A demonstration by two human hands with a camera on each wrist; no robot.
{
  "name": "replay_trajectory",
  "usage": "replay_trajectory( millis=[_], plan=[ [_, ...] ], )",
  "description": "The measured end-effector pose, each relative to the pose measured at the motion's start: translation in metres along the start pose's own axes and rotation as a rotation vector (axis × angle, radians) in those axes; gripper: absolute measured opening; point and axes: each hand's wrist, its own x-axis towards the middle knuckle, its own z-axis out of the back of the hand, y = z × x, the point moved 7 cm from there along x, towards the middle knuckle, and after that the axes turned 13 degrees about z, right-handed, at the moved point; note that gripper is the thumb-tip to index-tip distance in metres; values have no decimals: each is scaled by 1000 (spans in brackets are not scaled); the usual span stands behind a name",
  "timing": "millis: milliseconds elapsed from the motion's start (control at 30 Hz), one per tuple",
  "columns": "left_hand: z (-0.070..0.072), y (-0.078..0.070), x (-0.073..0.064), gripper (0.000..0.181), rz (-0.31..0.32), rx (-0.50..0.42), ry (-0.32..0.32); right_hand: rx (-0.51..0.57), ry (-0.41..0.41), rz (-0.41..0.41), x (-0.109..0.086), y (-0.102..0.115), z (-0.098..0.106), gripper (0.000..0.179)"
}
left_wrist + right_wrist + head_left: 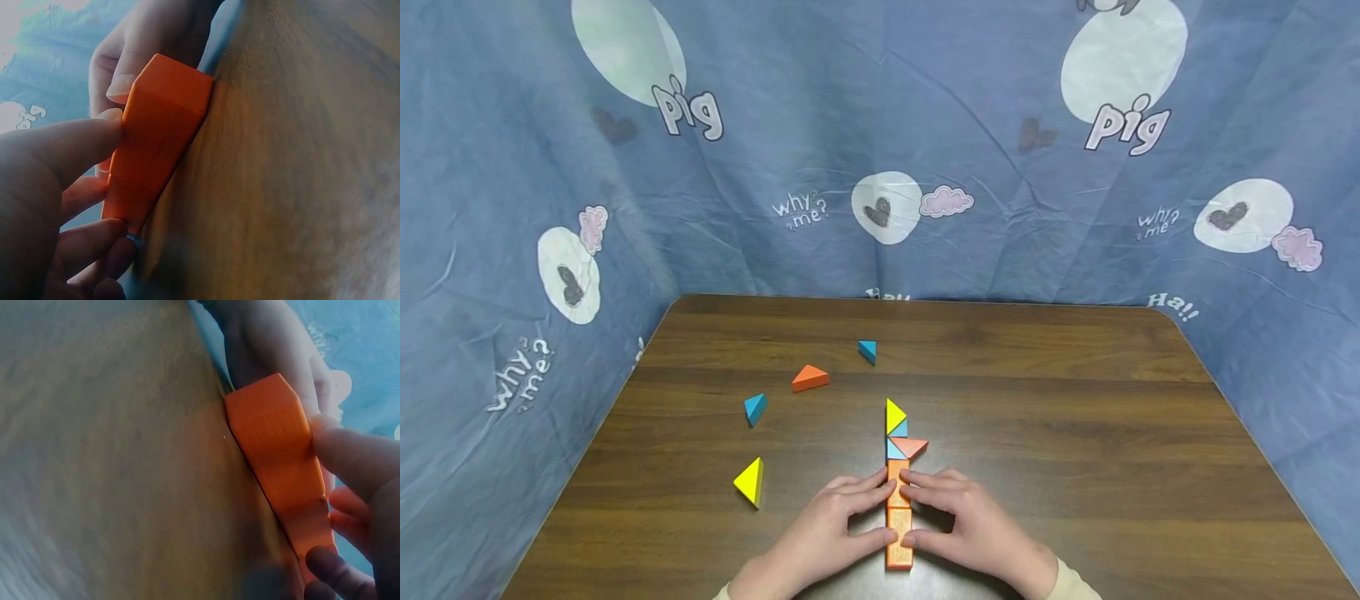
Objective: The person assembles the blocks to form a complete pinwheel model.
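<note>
Two orange rectangular blocks lie end to end on the table, the far one (898, 492) touching the near one (898, 542). Along their left side my left hand (838, 517) rests its fingertips on the far block and its thumb on the near one. Opposite it, my right hand (973, 521) touches the right side in the same way, thumb nearer me. Beyond the far block, in line, come a light blue triangle (895, 450), an orange triangle (912, 447) jutting right, another blue triangle (899, 429) and a yellow triangle (894, 415). In both wrist views, orange block sides (153, 125) (278, 437) show between the hands.
Loose triangular blocks lie to the left and back: a yellow one (751, 483), a blue one (756, 409), an orange one (810, 378) and another blue one (868, 351). The brown wooden table (1075, 400) ends at a blue printed curtain (1000, 233).
</note>
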Motion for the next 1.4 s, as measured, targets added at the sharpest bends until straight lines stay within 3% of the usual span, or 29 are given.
replay_trajectory(
  millis=[1400],
  plan=[
    [2, 0, 1, 60, 12, 4, -3, -17, -63, 17, -1, 1, -4, 46]
  ],
)
